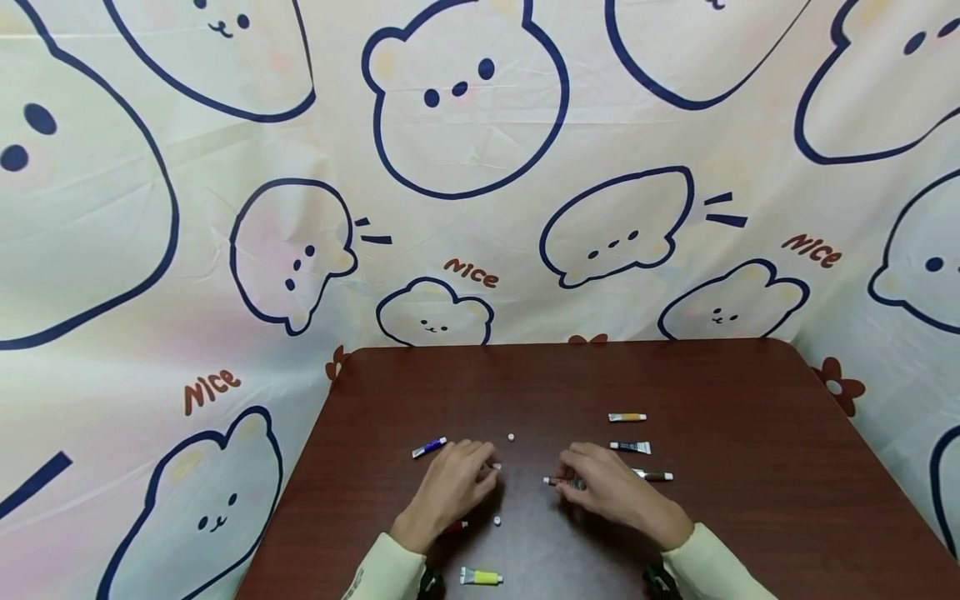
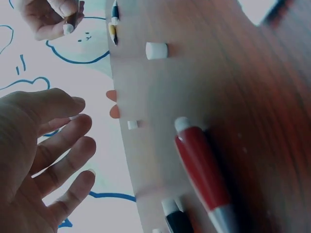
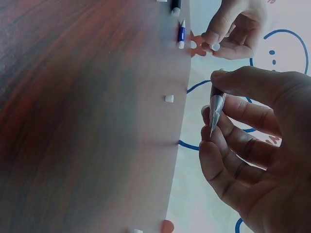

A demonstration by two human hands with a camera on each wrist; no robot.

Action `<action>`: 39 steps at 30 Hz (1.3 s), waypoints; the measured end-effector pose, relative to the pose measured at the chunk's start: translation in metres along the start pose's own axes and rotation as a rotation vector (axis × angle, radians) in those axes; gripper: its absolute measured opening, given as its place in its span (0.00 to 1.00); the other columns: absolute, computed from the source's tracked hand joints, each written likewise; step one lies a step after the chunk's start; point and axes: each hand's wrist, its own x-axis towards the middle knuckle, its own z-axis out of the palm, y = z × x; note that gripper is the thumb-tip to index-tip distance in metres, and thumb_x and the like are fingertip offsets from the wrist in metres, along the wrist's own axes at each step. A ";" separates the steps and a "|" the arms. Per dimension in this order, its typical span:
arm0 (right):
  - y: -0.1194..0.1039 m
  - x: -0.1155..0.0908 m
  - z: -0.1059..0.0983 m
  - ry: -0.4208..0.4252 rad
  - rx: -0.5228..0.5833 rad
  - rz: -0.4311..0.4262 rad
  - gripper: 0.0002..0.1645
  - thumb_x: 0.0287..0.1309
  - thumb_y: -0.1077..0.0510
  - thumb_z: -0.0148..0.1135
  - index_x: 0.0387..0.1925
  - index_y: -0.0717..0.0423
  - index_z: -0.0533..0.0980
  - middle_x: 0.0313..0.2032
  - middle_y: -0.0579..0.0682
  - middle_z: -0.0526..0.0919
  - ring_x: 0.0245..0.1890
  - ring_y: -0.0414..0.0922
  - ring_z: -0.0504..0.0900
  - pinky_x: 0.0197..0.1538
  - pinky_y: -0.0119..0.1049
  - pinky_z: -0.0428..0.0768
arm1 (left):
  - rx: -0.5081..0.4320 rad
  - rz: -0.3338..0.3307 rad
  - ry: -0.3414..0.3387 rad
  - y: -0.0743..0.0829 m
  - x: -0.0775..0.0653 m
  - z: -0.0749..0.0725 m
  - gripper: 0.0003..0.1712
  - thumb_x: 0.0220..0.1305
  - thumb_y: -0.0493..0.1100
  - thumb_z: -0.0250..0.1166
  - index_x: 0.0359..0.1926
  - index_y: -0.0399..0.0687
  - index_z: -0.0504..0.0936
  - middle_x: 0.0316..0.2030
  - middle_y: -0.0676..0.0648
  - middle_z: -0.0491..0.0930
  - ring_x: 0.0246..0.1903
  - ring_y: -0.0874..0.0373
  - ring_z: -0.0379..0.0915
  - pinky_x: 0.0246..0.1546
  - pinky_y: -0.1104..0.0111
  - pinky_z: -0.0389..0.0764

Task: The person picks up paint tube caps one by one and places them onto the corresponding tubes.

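Note:
My left hand (image 1: 456, 479) pinches a small white cap (image 3: 215, 47) between thumb and forefinger. To its right, my right hand (image 1: 600, 479) grips a small brown paint tube (image 1: 567, 482) whose white tip points toward the left hand. The right wrist view shows the tube's flattened silver end (image 3: 216, 112) between thumb and fingers. Both hands are above the table, a gap between them. A blue-purple paint tube (image 1: 429, 447) lies just beyond the left hand, and a red one (image 2: 204, 170) lies partly hidden below that hand in the head view.
Two loose white caps, one farther back (image 1: 512, 437) and one nearer (image 1: 497, 521), stand between the hands. A yellow-green tube (image 1: 482, 577) lies at the front. Yellow (image 1: 627, 417), dark blue (image 1: 631, 447) and dark brown (image 1: 658, 477) tubes lie on the right of the brown table (image 1: 750, 433).

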 end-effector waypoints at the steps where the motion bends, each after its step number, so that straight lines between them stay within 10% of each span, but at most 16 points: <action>1: 0.001 0.001 -0.001 -0.001 0.000 0.001 0.10 0.63 0.57 0.80 0.34 0.44 0.82 0.33 0.37 0.82 0.32 0.29 0.74 0.35 0.27 0.77 | -0.002 0.002 0.004 0.001 0.001 0.000 0.13 0.58 0.40 0.83 0.38 0.54 0.85 0.30 0.58 0.86 0.31 0.64 0.79 0.31 0.71 0.73; 39: 0.000 0.014 -0.007 -0.018 0.016 0.026 0.10 0.66 0.54 0.79 0.37 0.42 0.82 0.36 0.36 0.81 0.33 0.32 0.74 0.34 0.27 0.78 | -0.031 0.062 0.050 0.030 0.023 0.006 0.10 0.63 0.45 0.82 0.41 0.55 0.89 0.35 0.59 0.90 0.31 0.66 0.79 0.35 0.71 0.74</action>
